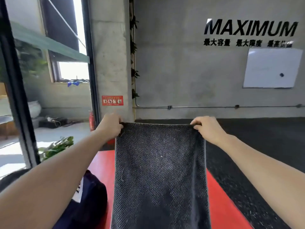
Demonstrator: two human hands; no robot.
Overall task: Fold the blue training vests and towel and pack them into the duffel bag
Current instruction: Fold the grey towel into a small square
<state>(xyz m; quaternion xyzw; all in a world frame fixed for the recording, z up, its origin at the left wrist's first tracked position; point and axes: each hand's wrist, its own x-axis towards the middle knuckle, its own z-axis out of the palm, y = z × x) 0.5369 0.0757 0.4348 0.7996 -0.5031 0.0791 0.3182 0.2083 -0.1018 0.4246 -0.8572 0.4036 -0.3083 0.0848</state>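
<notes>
Dark grey towel (160,176) hangs mid-frame; we pinch its top corners, left hand (109,126) and right hand (206,128) each in a clenched grip, arms outstretched. Wall lettering (250,28) upper right reads "MAXIMUM".

A bare concrete wall (181,66) carries black MAXIMUM lettering (250,28) at one o'clock above a whiteboard (270,68); bright windows (72,70) at ten o'clock; black rubber floor (264,138).

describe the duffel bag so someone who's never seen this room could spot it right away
Start at the red mat on the floor, with the dark grey towel held up above it. Look to the left of the towel, under the left forearm. The duffel bag is the rounded navy shape there, the only dark blue thing with a white patch.
</notes>
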